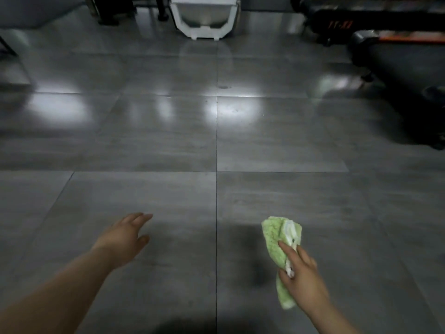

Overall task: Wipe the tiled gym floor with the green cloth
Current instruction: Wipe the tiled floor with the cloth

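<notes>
The right hand [304, 278] grips a bunched green and white terry cloth [280, 247] over the glossy grey tiled floor [168, 145]. The left hand [125, 237] reaches forward empty, fingers spread. A white plastic bin [204, 18] and black gym equipment [397, 61] stand far ahead

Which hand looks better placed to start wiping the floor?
The right hand: it already grips the bunched green cloth low over the grey tiles. The left hand is empty, fingers spread, and would first have to take the cloth.
</notes>
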